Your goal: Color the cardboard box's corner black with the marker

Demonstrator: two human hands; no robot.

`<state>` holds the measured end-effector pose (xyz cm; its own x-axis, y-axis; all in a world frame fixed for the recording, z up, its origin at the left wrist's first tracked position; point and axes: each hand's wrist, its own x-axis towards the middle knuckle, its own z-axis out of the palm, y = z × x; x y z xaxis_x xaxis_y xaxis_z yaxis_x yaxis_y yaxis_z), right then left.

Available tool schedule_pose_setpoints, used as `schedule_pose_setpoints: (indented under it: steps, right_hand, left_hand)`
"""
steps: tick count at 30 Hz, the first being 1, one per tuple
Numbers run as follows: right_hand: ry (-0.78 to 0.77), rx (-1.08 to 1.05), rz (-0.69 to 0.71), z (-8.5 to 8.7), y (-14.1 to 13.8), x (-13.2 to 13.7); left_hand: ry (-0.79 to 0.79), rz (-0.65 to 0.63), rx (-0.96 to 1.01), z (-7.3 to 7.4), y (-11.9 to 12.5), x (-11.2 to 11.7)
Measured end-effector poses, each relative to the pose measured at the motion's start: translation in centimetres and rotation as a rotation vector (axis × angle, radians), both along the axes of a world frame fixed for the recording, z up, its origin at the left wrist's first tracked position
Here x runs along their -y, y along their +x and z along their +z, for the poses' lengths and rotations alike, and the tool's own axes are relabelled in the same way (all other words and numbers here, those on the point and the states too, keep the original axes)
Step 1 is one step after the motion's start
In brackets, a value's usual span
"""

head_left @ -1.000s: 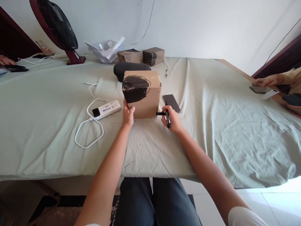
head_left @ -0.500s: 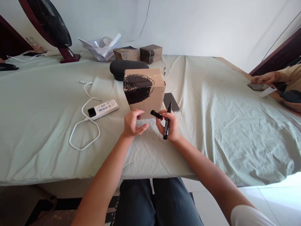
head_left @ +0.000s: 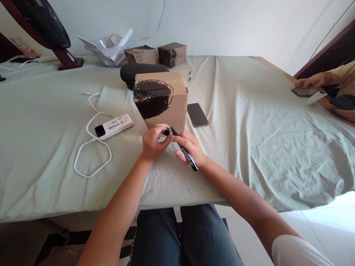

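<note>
My left hand pinches a black marker cap, its round end facing me. In my right hand is an uncapped black marker, its tip pointing up and left, close beside the cap but apart from it. Just behind both hands stands a cardboard box. A large black inked patch covers its upper left corner, over part of the top and the front, with loose scribbled lines around its edge.
Right of the box lies a phone; to the left, a white power bank with a looped cable. Behind are a black case, two smaller boxes, a plastic basket and a fan. Another person's hand rests at far right.
The cap has passed from my right hand to my left. My right hand has moved left and tilted the marker toward the cap. The view has shifted slightly.
</note>
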<state>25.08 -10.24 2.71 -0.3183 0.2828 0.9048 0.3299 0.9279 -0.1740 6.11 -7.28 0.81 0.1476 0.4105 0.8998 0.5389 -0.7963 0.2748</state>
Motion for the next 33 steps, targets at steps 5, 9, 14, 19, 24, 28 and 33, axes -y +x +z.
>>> schedule_pose_setpoints:
  steps: [5,9,14,19,24,28,33]
  right_hand:
    - [-0.028,0.042,0.02,0.0,0.0,0.3]
    - [-0.071,0.051,0.022,-0.4,-0.1,0.3]
    - [-0.11,0.034,0.025,-0.6,0.0,0.1]
    - [-0.156,0.041,0.0,-0.7,0.2,0.1]
    - [-0.208,0.039,-0.011,-1.0,0.0,0.1]
    - [-0.412,-0.003,-0.029,-1.4,0.0,0.0]
    - [-0.519,-0.013,0.023,-2.0,0.2,-0.1]
  left_hand:
    - [0.021,0.016,-0.004,0.0,-0.5,-0.4]
    - [0.069,0.012,0.0,0.3,-0.6,-0.4]
    - [0.055,0.058,-0.029,-0.1,-0.7,-0.6]
    - [0.011,0.085,-0.041,-0.1,-0.7,-0.6]
    - [0.07,0.019,-0.075,0.1,-0.4,-0.4]
    - [0.038,-0.016,-0.081,0.2,-0.1,-0.5]
    - [-0.009,0.025,-0.096,0.3,0.5,0.2]
